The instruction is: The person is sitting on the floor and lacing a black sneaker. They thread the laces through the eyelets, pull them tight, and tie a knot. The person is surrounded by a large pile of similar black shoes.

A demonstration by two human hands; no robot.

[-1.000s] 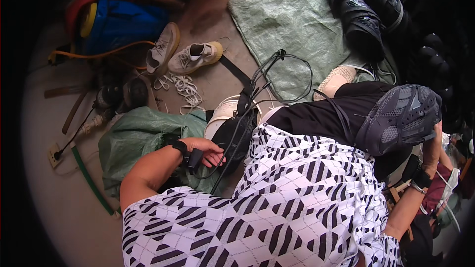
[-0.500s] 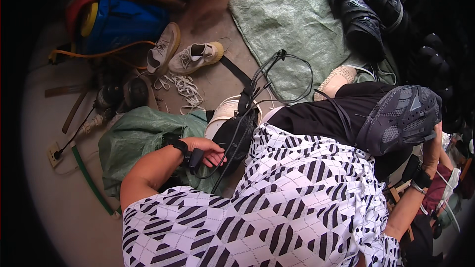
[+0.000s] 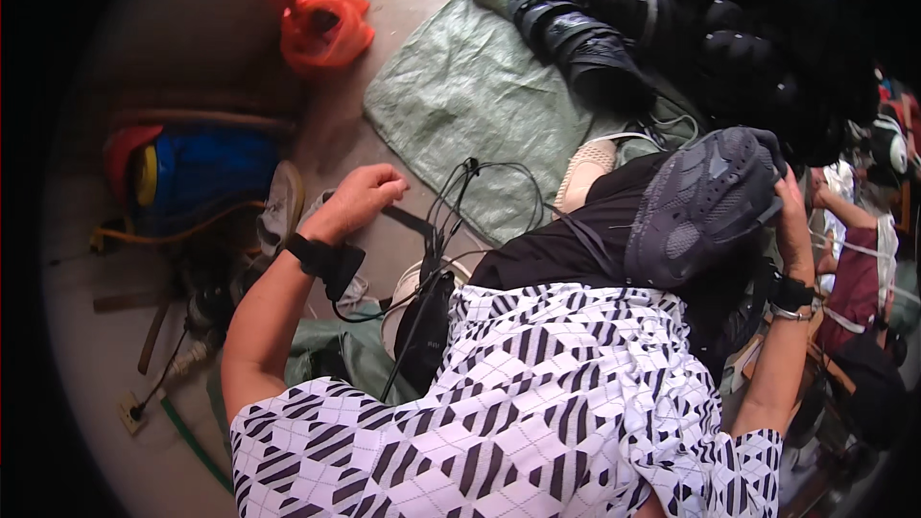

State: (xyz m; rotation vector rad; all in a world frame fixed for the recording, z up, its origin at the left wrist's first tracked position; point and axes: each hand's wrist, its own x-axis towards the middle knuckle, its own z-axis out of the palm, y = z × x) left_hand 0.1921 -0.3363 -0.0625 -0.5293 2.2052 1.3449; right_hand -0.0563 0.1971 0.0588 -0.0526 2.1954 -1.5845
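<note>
A dark grey mesh sneaker rests across my lap, on dark trousers, with its lace trailing to the left. At the shoe's right end, my right hand grips it, the fingers partly hidden behind it. My left hand is raised out to the left, away from the sneaker, with curled fingers; whatever it may hold is too small to make out. Below it, a black cable runs from the dark wrist device towards a black pouch beside my lap.
A green woven sheet lies ahead, with stacked black shoe parts on it. A red plastic bag stands far left, a blue container nearer. A pale sneaker is partly behind my left arm. Another person's arm shows at right.
My left hand has risen and moved forward from beside the pouch, its fingers now more curled. The view has shifted, bringing the red bag fully in. My right hand stays on the sneaker.
</note>
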